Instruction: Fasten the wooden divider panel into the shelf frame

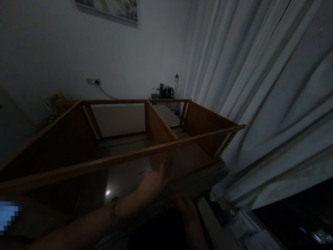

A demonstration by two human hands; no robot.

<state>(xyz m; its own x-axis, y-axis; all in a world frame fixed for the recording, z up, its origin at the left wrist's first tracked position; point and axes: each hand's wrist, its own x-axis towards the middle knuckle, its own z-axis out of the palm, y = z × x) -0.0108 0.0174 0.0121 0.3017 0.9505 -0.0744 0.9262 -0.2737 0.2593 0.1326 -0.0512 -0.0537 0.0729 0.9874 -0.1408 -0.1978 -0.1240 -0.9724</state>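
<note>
No text, label, brand, number or sign can be read.

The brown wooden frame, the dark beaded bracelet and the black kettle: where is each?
Brown wooden frame [159,125]: head view, on its middle divider panel.
Dark beaded bracelet [114,209]: head view, on its beads.
Black kettle [168,92]: head view, on its body.
</note>
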